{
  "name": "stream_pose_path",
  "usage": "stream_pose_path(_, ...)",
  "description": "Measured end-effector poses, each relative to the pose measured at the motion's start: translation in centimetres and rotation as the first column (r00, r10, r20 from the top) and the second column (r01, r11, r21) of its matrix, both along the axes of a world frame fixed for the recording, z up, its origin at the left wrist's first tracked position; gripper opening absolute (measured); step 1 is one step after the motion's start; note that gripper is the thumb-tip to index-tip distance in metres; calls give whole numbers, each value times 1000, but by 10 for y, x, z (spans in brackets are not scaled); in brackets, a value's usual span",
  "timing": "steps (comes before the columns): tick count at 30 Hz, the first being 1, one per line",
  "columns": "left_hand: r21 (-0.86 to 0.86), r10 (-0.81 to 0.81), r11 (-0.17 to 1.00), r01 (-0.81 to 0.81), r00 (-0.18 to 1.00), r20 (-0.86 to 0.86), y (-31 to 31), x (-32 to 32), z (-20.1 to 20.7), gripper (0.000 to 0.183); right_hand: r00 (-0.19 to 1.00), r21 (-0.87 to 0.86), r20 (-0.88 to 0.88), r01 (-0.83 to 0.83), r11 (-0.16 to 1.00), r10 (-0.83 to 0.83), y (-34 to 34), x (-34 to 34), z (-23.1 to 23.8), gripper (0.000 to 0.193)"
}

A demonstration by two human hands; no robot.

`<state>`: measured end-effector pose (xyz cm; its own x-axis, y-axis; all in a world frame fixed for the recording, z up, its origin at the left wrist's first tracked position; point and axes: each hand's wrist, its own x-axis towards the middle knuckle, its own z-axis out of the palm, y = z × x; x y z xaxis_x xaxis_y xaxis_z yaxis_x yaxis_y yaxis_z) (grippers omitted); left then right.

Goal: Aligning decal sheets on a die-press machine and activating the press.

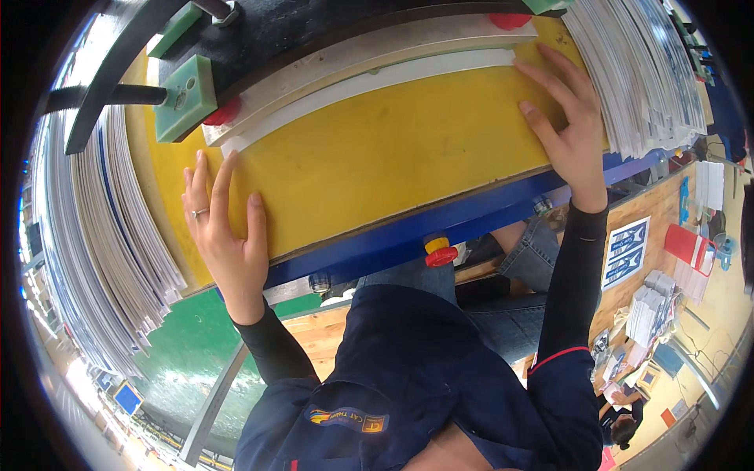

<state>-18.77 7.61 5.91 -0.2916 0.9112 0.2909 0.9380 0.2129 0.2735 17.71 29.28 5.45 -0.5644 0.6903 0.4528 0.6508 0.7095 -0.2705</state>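
Observation:
A long white strip (377,79), perhaps paper or card, lies on the yellow work surface (393,149) along the front of a pale metal bar (369,61). My left hand (226,224), a ring on one finger, rests on the yellow surface with fingers spread. Its index fingertip is at the strip's left end. At the strip's right end is the index fingertip of my right hand (577,125), also open, thumb apart from the fingers. Neither hand grips anything. Part of the strip may be hidden under the bar.
A black machine frame with green blocks (186,98) and red pads (222,112) overhangs the far side. Stacks of sheets stand at left (118,228) and right (636,78). A red button (441,253) projects from the blue front edge (377,230). Another person (622,420) is at lower right.

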Motion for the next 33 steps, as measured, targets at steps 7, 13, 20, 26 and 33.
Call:
stream_pose_path(7,14,-7,1000,7,1000,11,1,1,0,45,1000,-1,-12,-11,1000,11,1,2,-3,42)
stream_pose_path(13,26,-7,1000,6,1000,15,1,0,0,45,1000,15,4,-12,1000,12,2,2,-3,41)
stream_pose_path(20,76,-12,997,9,999,40,2,-2,-6,48,1000,29,13,-17,999,17,2,2,-3,41)
stream_pose_path(26,76,-5,997,1,999,45,1,-3,-5,48,1000,-4,6,-17,1000,17,2,1,-2,41)
stream_pose_path(33,81,-2,997,-2,999,52,2,-2,-5,47,1000,-1,23,-20,1000,20,1,0,1,41)
